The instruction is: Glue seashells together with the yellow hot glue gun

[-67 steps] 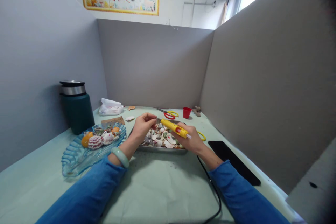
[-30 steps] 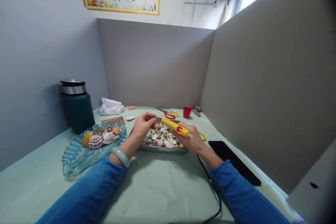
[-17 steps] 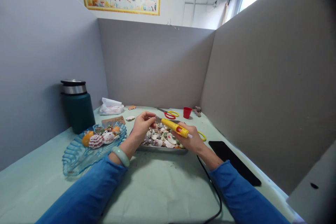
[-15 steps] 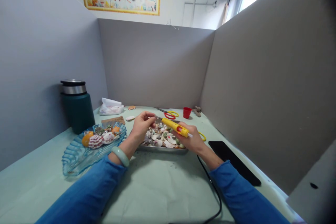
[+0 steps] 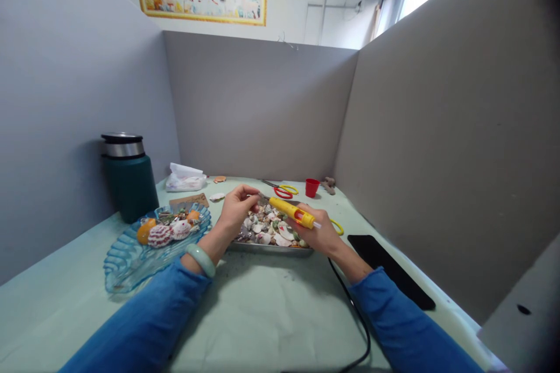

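Now left hand (image 5: 236, 210) pinches small shell (image 5: 256, 208) over metal tray (image 5: 271, 249); right hand (image 5: 317, 233) grips glue gun (image 5: 291, 212), nozzle at shell. Best: tiny dab, fingertips clear, shell steady.

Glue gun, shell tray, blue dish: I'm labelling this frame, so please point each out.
Glue gun (image 5: 291, 212), head view, on its yellow barrel.
Shell tray (image 5: 266, 248), head view, on its near metal rim.
Blue dish (image 5: 126, 265), head view, on its bare near part.

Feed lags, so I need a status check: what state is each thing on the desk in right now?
Left hand: pinching a small piece over the metal tray.
Right hand: grip closed on yellow glue gun, nozzle toward the left fingers.
Thermos: upright, lid on.
Scissors: lying flat, unused.
Red cup: upright.
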Demonstrator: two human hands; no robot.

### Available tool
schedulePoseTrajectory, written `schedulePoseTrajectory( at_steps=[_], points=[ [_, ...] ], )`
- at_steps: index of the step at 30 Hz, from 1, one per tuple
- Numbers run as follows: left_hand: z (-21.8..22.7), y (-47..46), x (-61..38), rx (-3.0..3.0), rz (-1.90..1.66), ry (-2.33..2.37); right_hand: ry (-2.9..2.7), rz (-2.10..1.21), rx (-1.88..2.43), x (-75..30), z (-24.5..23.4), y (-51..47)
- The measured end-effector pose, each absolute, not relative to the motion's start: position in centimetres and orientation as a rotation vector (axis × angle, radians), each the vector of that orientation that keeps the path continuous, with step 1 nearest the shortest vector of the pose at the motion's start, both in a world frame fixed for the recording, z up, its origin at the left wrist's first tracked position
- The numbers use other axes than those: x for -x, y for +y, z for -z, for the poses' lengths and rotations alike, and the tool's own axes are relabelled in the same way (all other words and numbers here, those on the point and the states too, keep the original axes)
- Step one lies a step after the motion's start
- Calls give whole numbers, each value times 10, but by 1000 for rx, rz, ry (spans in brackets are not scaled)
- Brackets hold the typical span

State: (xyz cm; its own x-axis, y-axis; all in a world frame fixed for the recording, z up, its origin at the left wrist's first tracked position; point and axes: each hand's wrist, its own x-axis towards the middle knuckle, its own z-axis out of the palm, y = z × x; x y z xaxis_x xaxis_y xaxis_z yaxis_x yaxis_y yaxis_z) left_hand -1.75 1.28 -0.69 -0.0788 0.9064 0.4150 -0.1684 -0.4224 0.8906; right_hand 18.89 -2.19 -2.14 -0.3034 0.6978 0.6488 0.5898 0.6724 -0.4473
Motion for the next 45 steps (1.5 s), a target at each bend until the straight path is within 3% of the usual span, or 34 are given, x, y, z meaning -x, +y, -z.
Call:
schedulePoseTrajectory(
  at_steps=[17, 27, 34, 42, 45],
  points=[
    [8, 14, 19, -1158, -1690, 947, -2466, 89, 1630, -199, 9, -22],
    [14, 16, 20, -1119, -1695, 967, -2653, 282, 1322, -151, -21, -10],
    [14, 18, 21, -1108, -1712, 948, -2800, 262, 1420, -96, -5, 23],
    [11, 17, 19, -1089, -1705, 915, -2555, 181, 1373, -138, -23, 22],
    [8, 15, 17, -1104, -1709, 895, -2023, -257, 1266, -160, -28, 26]
  ],
)
